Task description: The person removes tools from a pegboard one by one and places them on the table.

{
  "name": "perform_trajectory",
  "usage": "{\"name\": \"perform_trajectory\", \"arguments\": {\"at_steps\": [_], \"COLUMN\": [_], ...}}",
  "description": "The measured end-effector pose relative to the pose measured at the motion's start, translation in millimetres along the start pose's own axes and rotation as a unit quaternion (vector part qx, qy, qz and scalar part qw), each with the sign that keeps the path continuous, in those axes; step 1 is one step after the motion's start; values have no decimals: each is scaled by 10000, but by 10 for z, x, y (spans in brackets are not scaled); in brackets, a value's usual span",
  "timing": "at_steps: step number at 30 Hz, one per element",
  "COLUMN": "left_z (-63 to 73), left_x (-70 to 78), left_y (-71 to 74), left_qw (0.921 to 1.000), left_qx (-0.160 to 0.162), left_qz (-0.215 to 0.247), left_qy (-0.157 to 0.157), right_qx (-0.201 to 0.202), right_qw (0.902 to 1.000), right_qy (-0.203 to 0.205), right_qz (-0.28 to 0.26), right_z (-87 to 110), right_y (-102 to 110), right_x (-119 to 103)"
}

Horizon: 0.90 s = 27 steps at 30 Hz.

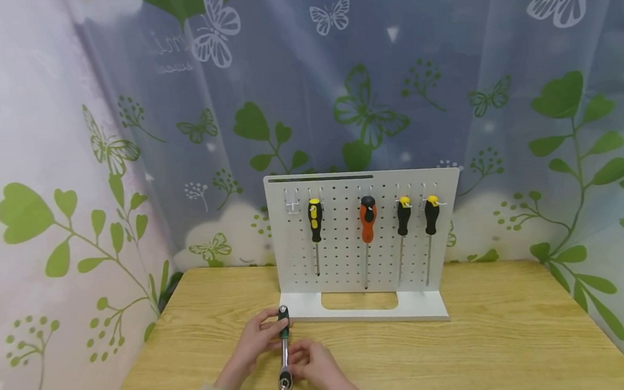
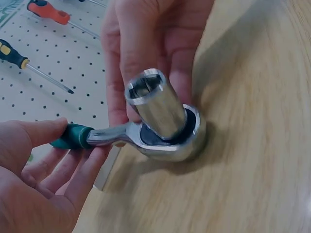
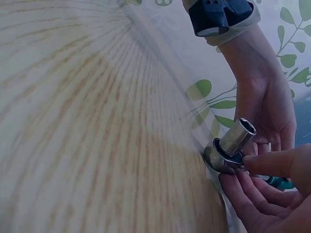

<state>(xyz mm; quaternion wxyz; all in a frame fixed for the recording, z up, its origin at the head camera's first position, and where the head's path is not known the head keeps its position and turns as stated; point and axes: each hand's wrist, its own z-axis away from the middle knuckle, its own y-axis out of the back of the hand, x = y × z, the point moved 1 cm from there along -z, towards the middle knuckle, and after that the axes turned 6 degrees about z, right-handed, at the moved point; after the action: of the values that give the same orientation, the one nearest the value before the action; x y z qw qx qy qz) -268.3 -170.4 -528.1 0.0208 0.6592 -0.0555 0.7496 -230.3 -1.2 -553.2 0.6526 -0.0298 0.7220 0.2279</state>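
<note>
A ratchet wrench (image 1: 285,346) with a green handle and a chrome shank is held over the wooden table. My left hand (image 1: 255,342) grips its handle (image 2: 73,136) between thumb and fingers. On the ratchet head (image 2: 170,150) stands a silver socket (image 2: 158,104), its hollow end facing up. My right hand (image 1: 318,368) pinches the wrench beside the head, thumb and fingers close to the socket (image 3: 237,137). The handle is mostly hidden in the right wrist view.
A white pegboard stand (image 1: 356,315) stands behind my hands. From its hooks hang a black-and-yellow screwdriver (image 1: 315,219), an orange screwdriver (image 1: 367,221) and two black screwdrivers with yellow tops (image 1: 403,216). An unused hook (image 1: 292,204) sits at the board's upper left. Patterned curtains (image 1: 126,236) surround the wooden table (image 1: 514,338).
</note>
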Motion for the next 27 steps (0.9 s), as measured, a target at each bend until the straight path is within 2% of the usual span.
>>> {"name": "perform_trajectory", "arguments": {"at_steps": [8, 16, 21, 27], "left_z": [-44, -38, -36, -48], "left_x": [-96, -136, -147, -150], "left_y": [26, 11, -16, -35], "left_qw": [9985, 9978, 9972, 9953], "left_qx": [361, 474, 499, 669], "left_qz": [-414, -452, -537, -642], "left_qy": [50, 137, 130, 262], "right_qx": [-125, -125, -235, -242], "right_qw": [9993, 9998, 9995, 9995], "right_qy": [-357, -166, -178, -177], "right_qz": [-10, -45, -137, -99], "right_z": [29, 67, 73, 90], "right_y": [-43, -45, -18, 8], "right_x": [9, 26, 54, 23]}}
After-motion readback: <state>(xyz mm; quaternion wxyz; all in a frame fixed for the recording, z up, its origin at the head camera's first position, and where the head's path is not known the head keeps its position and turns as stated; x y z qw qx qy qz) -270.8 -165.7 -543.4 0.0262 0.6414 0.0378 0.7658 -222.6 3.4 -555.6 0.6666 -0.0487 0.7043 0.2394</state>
